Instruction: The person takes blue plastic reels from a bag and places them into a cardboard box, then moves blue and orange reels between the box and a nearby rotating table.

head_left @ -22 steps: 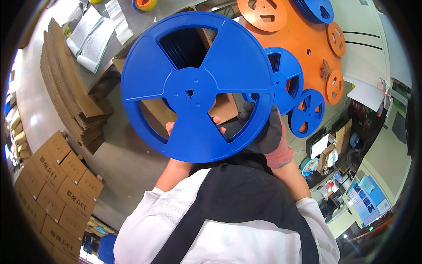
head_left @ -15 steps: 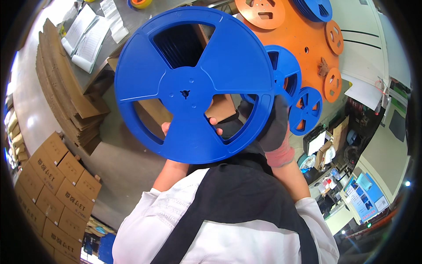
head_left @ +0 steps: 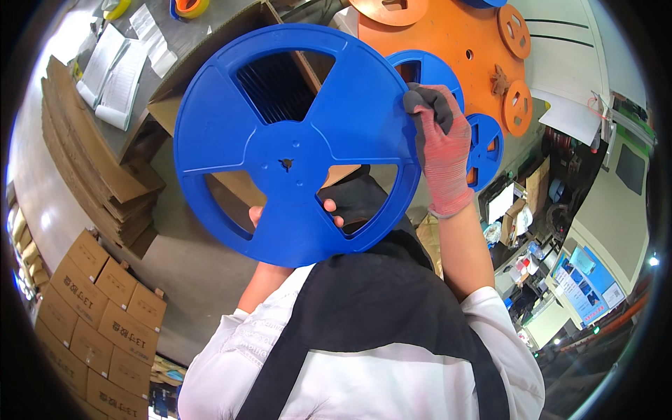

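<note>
A large blue plastic reel (head_left: 287,143) faces me, with three wide cut-outs and a small toothed hole at its centre. My bare left hand (head_left: 332,213) holds it from below and behind; only fingertips show through the lower cut-outs, the palm being hidden. My right hand (head_left: 442,136), in a pinkish-red glove with a dark grey palm, has curled fingers closed at the reel's right rim. Behind the reel stands an open cardboard box (head_left: 224,43); dark stacked ribs (head_left: 276,87) show through the upper cut-out.
An orange surface (head_left: 455,52) at far right carries orange reels (head_left: 518,105) and blue reels (head_left: 483,150). Flattened cardboard sheets (head_left: 87,161) lean at left, above stacked cartons (head_left: 101,304). An open notebook (head_left: 115,77) lies on the grey table near tape rolls (head_left: 190,7).
My right hand has risen and turned from behind the reel's lower right rim to its upper right edge, its fingers now in sight. The reel has shifted slightly left in view.
</note>
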Demonstrator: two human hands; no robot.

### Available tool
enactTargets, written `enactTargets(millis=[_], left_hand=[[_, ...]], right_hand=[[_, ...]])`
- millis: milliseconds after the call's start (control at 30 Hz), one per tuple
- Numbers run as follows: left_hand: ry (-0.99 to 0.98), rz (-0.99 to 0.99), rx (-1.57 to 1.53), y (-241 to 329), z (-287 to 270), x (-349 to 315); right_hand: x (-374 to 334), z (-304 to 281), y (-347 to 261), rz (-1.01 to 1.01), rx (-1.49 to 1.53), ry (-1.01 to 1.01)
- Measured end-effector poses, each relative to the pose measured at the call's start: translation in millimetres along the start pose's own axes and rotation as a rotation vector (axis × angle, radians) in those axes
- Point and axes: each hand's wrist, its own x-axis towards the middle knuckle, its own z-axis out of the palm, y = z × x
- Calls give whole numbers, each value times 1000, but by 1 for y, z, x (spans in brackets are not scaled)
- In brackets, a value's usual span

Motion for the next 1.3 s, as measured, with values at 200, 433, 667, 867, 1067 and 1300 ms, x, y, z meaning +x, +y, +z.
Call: enactTargets(millis=[200, 433, 667, 867, 1067, 1300], left_hand=[[13, -1, 166, 4, 6, 1], [60, -83, 135, 7, -6, 2], [52, -89, 52, 6, -3, 7], [109, -71, -36, 6, -8, 9], [667, 427, 229, 45, -62, -6], [956, 917, 2083, 67, -39, -14]], right_hand=[[-8, 6, -6, -44, 52, -88], [-3, -8, 19, 142, 288, -84], [-33, 0, 13, 478, 700, -41], [-49, 8, 14, 565, 629, -3], [-39, 9, 21, 492, 512, 8], [-27, 13, 38, -429, -547, -106]])
